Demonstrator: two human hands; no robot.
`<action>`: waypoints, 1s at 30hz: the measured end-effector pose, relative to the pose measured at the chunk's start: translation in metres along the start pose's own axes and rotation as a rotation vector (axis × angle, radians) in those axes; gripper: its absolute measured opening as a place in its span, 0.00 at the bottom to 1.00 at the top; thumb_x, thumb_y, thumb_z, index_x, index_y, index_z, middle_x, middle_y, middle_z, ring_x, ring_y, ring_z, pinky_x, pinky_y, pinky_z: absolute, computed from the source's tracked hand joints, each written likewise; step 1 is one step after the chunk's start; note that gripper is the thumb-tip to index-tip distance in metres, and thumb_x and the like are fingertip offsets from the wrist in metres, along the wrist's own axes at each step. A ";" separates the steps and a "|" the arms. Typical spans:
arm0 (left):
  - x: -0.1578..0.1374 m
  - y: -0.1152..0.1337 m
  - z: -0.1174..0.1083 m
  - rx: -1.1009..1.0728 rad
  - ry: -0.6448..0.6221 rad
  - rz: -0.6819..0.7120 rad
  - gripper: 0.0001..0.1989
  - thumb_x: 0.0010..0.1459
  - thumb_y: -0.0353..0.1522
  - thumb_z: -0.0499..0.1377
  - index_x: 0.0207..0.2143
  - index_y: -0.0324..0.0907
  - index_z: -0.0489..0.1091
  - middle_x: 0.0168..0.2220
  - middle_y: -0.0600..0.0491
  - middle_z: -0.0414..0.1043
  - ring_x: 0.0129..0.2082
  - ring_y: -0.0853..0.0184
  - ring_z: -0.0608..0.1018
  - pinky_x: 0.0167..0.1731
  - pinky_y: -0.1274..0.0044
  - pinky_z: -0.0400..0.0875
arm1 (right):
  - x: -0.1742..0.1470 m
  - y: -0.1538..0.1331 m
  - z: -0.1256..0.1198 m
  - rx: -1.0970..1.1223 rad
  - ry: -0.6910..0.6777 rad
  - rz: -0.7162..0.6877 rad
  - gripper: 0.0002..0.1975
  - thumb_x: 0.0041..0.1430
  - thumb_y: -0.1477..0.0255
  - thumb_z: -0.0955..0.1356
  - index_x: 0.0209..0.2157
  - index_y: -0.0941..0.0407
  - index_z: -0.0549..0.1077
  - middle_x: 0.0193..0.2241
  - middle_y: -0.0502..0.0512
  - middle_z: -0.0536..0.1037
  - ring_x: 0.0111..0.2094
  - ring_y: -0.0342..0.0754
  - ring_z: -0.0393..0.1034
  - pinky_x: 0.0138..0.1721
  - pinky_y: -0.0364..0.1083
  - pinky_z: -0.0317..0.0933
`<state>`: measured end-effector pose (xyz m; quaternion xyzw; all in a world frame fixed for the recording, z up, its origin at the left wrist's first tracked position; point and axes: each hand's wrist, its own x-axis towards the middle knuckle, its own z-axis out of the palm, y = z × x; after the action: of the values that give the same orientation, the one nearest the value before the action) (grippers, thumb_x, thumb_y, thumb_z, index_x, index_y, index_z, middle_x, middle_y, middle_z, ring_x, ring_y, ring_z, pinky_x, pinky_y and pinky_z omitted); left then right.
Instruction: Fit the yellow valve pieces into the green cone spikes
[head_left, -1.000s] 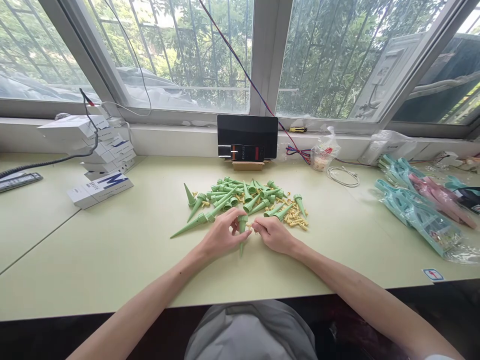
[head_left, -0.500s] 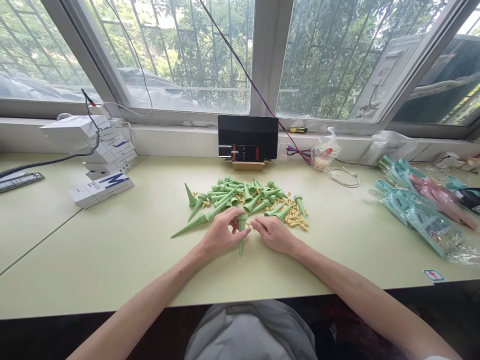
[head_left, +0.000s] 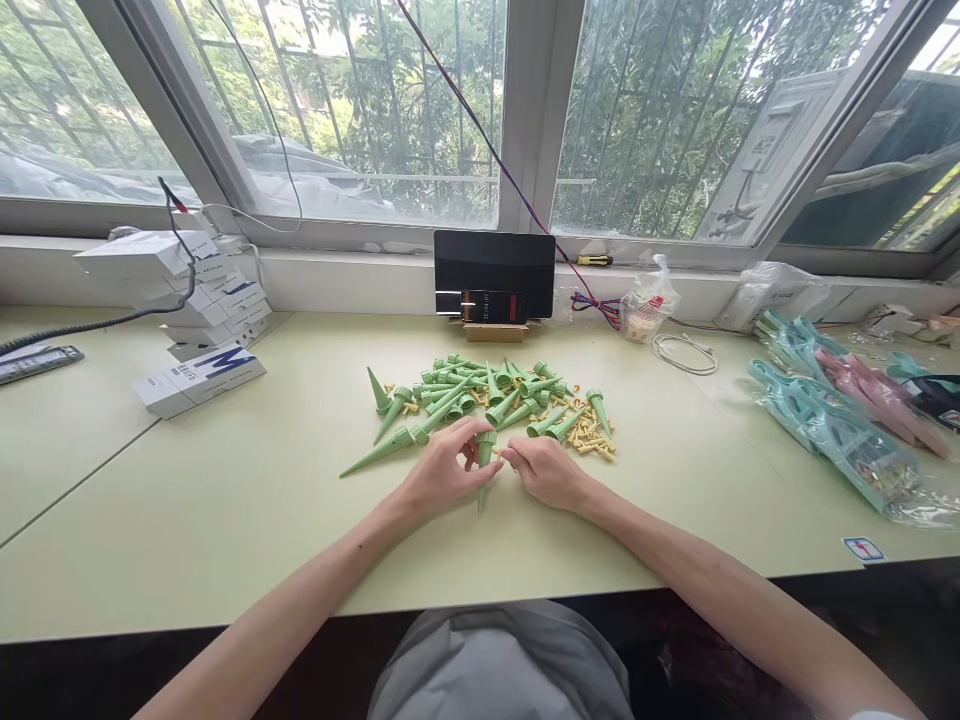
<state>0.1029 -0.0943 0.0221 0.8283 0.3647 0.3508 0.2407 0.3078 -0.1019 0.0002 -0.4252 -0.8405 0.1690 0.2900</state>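
Note:
My left hand (head_left: 442,472) grips a green plastic watering spike (head_left: 486,448) between thumb and fingers, its capped end up and its tip pointing down. From the right, my right hand (head_left: 549,472) pinches a small yellow valve piece (head_left: 498,455) against the side of that spike. The fingertips hide most of this piece, so how deep it sits cannot be made out. Just behind both hands lies a heap of similar green spikes (head_left: 504,408). Several loose yellow pieces (head_left: 592,440) are scattered at the heap's right side. One long spike (head_left: 379,458) points left, near my left hand.
A phone (head_left: 495,306) leans on a dark screen (head_left: 495,262) at the back. White boxes (head_left: 202,380) are stacked on the left. Bagged teal hangers (head_left: 832,430) lie right, beyond a coiled white cable (head_left: 684,354). The table's front edge runs below my forearms.
Both hands keep nearly the same place and grip. My right fingertips have closed in slightly on the spike's side, covering more of the yellow piece.

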 end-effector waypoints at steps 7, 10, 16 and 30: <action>-0.002 -0.001 0.002 0.047 0.020 0.064 0.13 0.58 0.31 0.62 0.46 0.42 0.69 0.41 0.52 0.73 0.27 0.72 0.72 0.30 0.76 0.71 | 0.001 -0.001 0.000 0.136 0.002 0.032 0.19 0.71 0.68 0.58 0.23 0.55 0.57 0.18 0.46 0.62 0.20 0.41 0.53 0.26 0.43 0.47; -0.002 -0.001 0.002 0.055 0.027 0.071 0.13 0.59 0.31 0.62 0.46 0.42 0.68 0.43 0.51 0.73 0.27 0.73 0.72 0.31 0.77 0.71 | 0.002 -0.002 0.000 0.202 0.004 0.051 0.20 0.70 0.67 0.58 0.22 0.55 0.58 0.17 0.46 0.61 0.20 0.41 0.53 0.26 0.42 0.48; -0.002 0.000 0.001 0.041 0.019 0.048 0.13 0.59 0.32 0.62 0.46 0.43 0.68 0.42 0.52 0.72 0.27 0.72 0.72 0.32 0.76 0.71 | 0.003 -0.007 -0.004 0.266 0.003 0.079 0.22 0.70 0.66 0.58 0.20 0.55 0.58 0.16 0.46 0.61 0.20 0.41 0.54 0.26 0.42 0.49; -0.002 0.000 0.004 -0.020 0.040 -0.022 0.15 0.56 0.30 0.64 0.46 0.44 0.68 0.37 0.55 0.70 0.27 0.72 0.71 0.30 0.77 0.69 | 0.003 -0.007 -0.006 0.316 -0.007 0.101 0.23 0.69 0.66 0.58 0.19 0.56 0.58 0.16 0.45 0.59 0.20 0.41 0.52 0.25 0.43 0.48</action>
<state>0.1048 -0.0964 0.0188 0.8147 0.3748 0.3681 0.2455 0.3059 -0.1034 0.0101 -0.4155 -0.7821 0.3150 0.3413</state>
